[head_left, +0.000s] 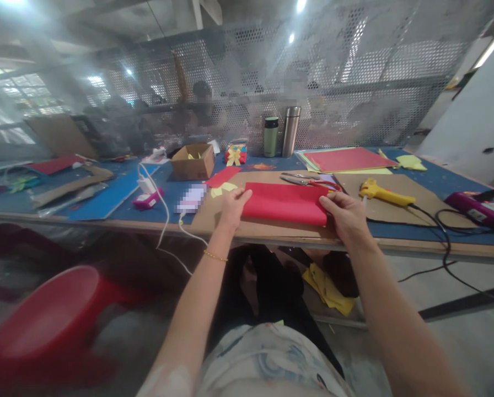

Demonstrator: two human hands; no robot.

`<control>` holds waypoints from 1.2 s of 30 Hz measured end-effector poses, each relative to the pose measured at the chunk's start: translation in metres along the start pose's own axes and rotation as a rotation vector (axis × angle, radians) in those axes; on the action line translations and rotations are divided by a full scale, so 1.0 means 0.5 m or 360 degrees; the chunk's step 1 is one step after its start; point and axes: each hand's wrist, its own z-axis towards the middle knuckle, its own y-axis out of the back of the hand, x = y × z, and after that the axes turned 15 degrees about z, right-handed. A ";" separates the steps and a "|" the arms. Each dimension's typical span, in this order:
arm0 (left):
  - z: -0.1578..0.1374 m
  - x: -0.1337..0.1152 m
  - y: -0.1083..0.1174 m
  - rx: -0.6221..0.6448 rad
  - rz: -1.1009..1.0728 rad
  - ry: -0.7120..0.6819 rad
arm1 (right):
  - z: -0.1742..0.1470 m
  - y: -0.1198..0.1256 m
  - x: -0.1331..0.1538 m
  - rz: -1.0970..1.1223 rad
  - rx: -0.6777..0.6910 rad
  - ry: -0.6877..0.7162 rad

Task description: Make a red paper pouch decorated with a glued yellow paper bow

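Note:
A folded sheet of red paper (285,203) lies over the cardboard near the table's front edge. My left hand (234,206) pinches its left end, thumb on top. At the opposite end my right hand (343,213) grips the paper between thumb and fingers. Just behind the paper are scissors (300,180) with red handles. Small yellow paper pieces (224,189) and a flat red piece (222,176) lie beyond my left hand. To the right of my right hand rests a yellow glue gun (385,194) with a black cable.
At the back stand a cardboard box (193,161), a red gift box with a yellow bow (235,154), a green tumbler (270,137) and a steel flask (290,132). Coloured sheets (350,159) are stacked at right. A white cable (194,237) hangs over the front edge. A red stool (52,314) stands lower left.

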 end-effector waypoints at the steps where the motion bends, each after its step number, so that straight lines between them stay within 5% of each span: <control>1: -0.001 -0.002 0.000 0.0003 -0.0006 -0.0010 | -0.001 -0.001 0.001 -0.0006 0.0012 -0.0009; 36: 0.003 0.008 -0.001 -0.0026 -0.0058 0.0001 | -0.002 -0.003 0.000 0.0094 -0.0057 -0.0113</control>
